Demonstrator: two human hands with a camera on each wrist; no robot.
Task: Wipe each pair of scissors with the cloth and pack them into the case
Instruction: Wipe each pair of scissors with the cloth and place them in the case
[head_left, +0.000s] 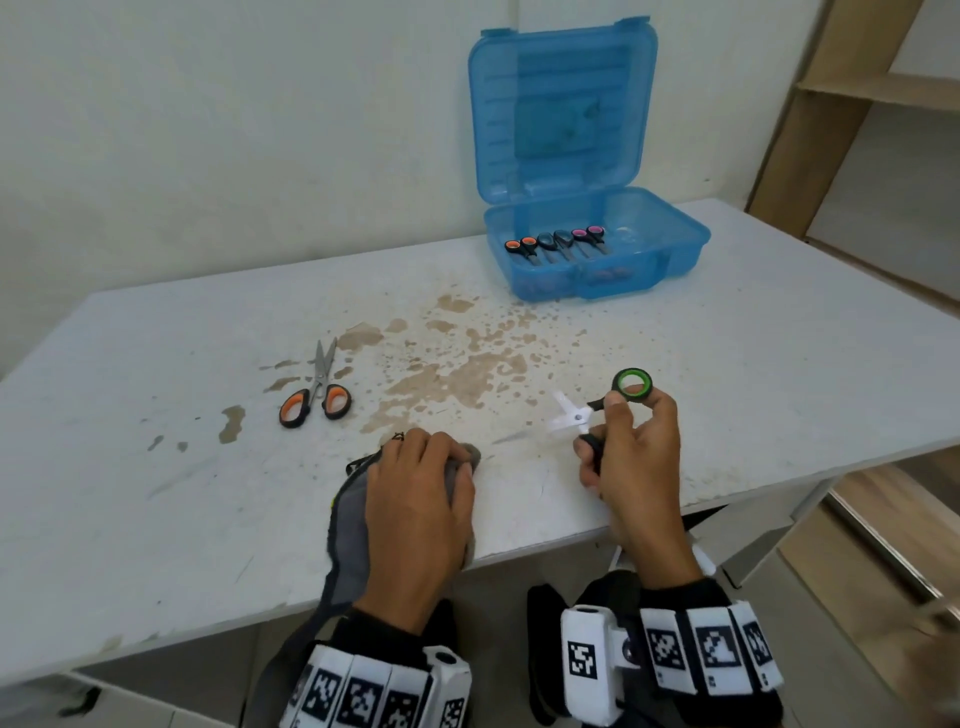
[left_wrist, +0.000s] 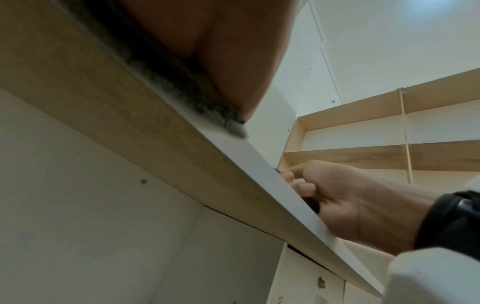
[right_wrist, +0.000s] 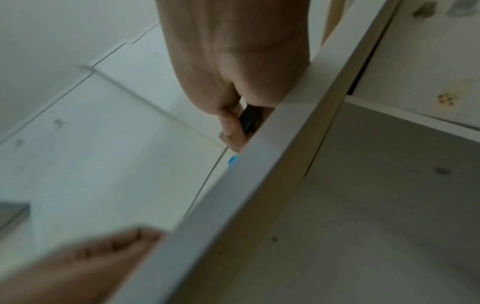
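While the right hand (head_left: 631, 457) holds the green-handled scissors (head_left: 597, 415) by their loops, with fingers curled round the black handles and the blades splayed open above the tabletop (head_left: 779, 332), the exposed edges point toward nine o'clock, that is, toward the left hand (head_left: 415, 499). That hand lies flat, fingers relaxed, pressing the grey cloth (head_left: 348, 525) against the near edge of the tabletop (part of the cloth hangs over that edge).

Hazards, as judged from this position:
- Open blades near the bare left hand: bringing cloth and scissors together carelessly could nick the fingers. Wiping from spine to edge would lessen this.
- The blades appear overexposed and blurred, so their exact spread cannot be told; a loose hold on the loops could let them swing.
- The overhanging cloth could slide off the tabletop if the left hand lifts without gathering it.

At ten o'clock from the hands, well apart, the orange-handled scissors (head_left: 316, 397) lie closed on the stained surface, apparently not yet packed. At one o'clock, far back against the wall, the blue case (head_left: 670, 260) stands open with three pairs already lying side by side in it. Reaching that far with blades open risks catching the rim or the packed pairs; closing them first seems prudent.
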